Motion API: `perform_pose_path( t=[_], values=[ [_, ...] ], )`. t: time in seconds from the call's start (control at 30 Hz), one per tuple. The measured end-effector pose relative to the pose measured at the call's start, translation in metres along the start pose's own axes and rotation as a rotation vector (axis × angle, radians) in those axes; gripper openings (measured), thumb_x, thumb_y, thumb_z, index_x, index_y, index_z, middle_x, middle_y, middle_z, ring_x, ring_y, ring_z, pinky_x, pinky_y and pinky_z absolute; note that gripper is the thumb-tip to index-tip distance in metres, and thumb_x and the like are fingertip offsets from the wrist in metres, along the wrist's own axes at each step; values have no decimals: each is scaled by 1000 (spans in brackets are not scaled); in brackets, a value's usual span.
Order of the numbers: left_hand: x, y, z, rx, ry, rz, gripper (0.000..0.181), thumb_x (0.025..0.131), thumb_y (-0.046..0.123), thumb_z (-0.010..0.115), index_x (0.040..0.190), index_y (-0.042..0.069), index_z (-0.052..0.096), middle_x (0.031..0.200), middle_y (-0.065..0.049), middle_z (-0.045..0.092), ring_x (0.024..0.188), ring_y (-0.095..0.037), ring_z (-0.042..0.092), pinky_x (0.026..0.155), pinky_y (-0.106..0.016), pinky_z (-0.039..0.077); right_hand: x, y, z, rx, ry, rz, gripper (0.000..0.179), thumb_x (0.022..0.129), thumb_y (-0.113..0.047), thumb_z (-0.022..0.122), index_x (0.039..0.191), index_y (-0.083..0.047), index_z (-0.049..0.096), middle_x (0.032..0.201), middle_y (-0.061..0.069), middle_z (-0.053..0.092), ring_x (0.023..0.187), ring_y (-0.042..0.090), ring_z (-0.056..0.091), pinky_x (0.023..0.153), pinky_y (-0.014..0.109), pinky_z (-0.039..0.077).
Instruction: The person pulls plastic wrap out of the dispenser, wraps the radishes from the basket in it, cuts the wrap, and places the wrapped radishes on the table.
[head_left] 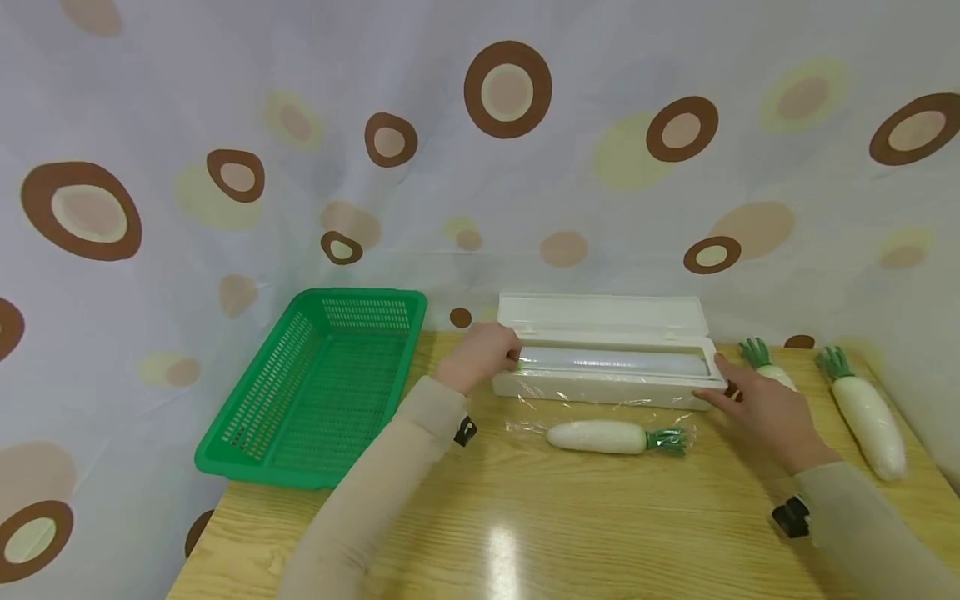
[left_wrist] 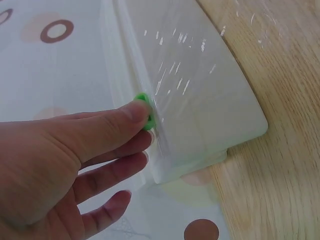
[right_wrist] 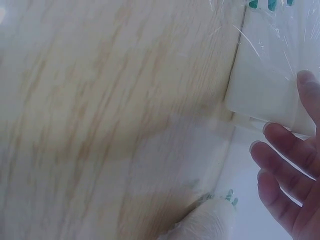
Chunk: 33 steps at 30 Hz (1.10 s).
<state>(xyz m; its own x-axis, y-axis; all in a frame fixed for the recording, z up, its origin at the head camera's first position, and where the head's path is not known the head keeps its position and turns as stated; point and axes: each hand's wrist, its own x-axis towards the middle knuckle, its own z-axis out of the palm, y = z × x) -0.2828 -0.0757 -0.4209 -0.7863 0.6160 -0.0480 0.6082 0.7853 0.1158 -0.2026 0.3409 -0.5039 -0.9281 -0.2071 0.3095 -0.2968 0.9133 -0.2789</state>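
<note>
A white cling film dispenser [head_left: 607, 389] stands at the back of the table with its lid [head_left: 600, 315] raised and a roll of film [head_left: 615, 361] inside. At its left end my left hand [head_left: 483, 354] pinches a small green slide cutter [left_wrist: 145, 111] between thumb and forefinger, on the top front edge. My right hand [head_left: 772, 417] holds the dispenser's right end, thumb against the front face and the other fingers round the end. Clear film hangs down the front. Before the dispenser lies a white radish [head_left: 596, 437] with green stalk ends, film spread around it.
To the left stands a green plastic basket [head_left: 408, 367] with slotted sides. Two more radishes lie on the right, one radish [head_left: 873, 425] near the table's edge and another radish [head_left: 776, 375] partly behind my right hand. A patterned curtain [head_left: 450, 200] backs the wooden table [head_left: 600, 525].
</note>
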Motion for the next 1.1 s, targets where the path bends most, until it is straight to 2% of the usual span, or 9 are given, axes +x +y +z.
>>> perform_pose_path(
  t=[0.13, 0.4, 0.63, 0.83, 1.1],
  values=[
    [-4, -10, 0, -89, -40, 9, 15, 95, 13, 78, 81, 13, 72, 85, 3, 69, 79, -13, 58, 78, -29, 50, -1, -3, 3, 8, -2, -4, 71, 95, -38, 76, 149, 1, 52, 77, -2, 66, 55, 8, 51, 41, 32, 35],
    [-15, -26, -4, -171, -86, -16, 15, 96, 13, 77, 83, 12, 71, 83, 3, 66, 79, -13, 54, 77, -28, 49, -1, -8, 5, 15, 21, -23, 69, 95, -37, 77, 148, 1, 54, 75, -3, 64, 53, 7, 48, 41, 32, 35],
    [-22, -34, -6, -173, -77, -14, 14, 96, 15, 77, 84, 13, 71, 86, 3, 67, 80, -14, 56, 76, -29, 50, 1, -10, 6, 14, 20, -18, 70, 95, -36, 77, 149, 2, 53, 74, -3, 66, 50, 7, 46, 41, 32, 35],
    [-24, -37, -3, -154, -69, -40, 13, 98, 19, 74, 87, 15, 69, 89, 3, 66, 82, -14, 57, 76, -28, 49, 2, -11, 9, 17, 24, -17, 71, 94, -34, 79, 148, 4, 53, 74, -2, 65, 50, 6, 44, 41, 30, 34],
    [-25, -29, -3, -99, -71, -89, 14, 100, 18, 72, 89, 15, 65, 89, 4, 65, 81, -13, 55, 73, -29, 48, 6, -12, 9, 77, -71, 28, 73, 102, -39, 68, 151, 8, 43, 80, 1, 64, 63, 14, 55, 54, 36, 45]
  ],
)
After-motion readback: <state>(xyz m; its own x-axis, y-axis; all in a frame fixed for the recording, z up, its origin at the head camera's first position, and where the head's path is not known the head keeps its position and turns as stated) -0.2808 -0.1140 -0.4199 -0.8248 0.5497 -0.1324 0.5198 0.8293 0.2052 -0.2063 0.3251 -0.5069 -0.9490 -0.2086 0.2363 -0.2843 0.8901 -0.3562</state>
